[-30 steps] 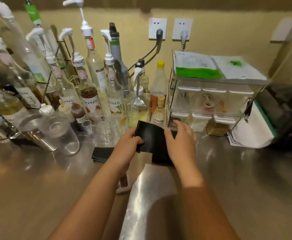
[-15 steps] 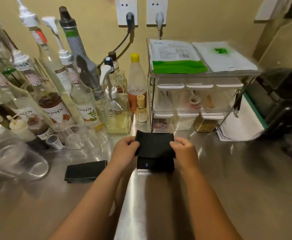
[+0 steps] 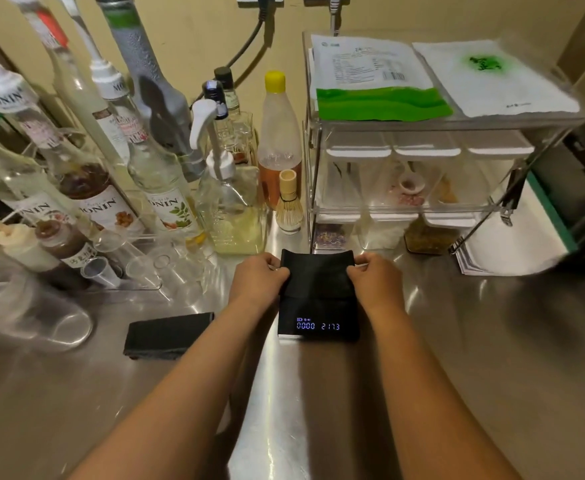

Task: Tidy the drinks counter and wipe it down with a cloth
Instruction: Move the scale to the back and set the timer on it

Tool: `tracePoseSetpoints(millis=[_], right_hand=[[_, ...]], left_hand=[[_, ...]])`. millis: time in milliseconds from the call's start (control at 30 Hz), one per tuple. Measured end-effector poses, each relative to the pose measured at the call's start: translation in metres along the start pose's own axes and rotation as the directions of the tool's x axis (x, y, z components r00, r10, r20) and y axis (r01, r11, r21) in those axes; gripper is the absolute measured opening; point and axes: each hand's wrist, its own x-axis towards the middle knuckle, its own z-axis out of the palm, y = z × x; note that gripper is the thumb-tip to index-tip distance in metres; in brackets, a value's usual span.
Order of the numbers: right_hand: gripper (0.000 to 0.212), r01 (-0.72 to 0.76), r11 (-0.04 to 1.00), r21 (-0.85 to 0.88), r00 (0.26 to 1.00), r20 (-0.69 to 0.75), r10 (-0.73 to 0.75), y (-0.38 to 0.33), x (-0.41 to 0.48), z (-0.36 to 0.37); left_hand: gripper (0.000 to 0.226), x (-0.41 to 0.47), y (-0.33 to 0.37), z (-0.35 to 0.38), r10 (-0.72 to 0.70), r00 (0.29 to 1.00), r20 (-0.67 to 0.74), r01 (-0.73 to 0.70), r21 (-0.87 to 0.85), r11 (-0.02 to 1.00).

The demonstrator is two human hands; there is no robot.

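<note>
Gripping opposite edges of a black mat (image 3: 317,277) over a lit digital scale (image 3: 319,323), left hand (image 3: 258,277) and right hand (image 3: 376,280) hide its sides; fingertips tucked under, unseen.

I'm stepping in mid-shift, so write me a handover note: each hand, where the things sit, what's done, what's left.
Left hand and right hand: each has a grip on one side edge of the black pad atop the lit black scale.
A second black pad lies on the steel counter to the left.
Done: scale stands before the clear rack.
Left: seat the pad; no wiping cloth in view.
</note>
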Motion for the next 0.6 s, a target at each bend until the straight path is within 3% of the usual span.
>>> tracePoseSetpoints(millis=[400, 600], right_hand=[[0.026, 0.039, 0.999, -0.037, 0.999, -0.021, -0.040, 0.011, -0.001, 0.009], [0.029, 0.058, 0.995, -0.087, 0.998, 0.006, -0.058, 0.012, -0.003, 0.008]], left_hand=[[0.005, 0.007, -0.010, 0.004, -0.007, 0.999, 0.049, 0.006, 0.031, 1.000], [0.018, 0.007, -0.017, 0.006, 0.038, 0.997, 0.072, -0.042, 0.046, 0.998]])
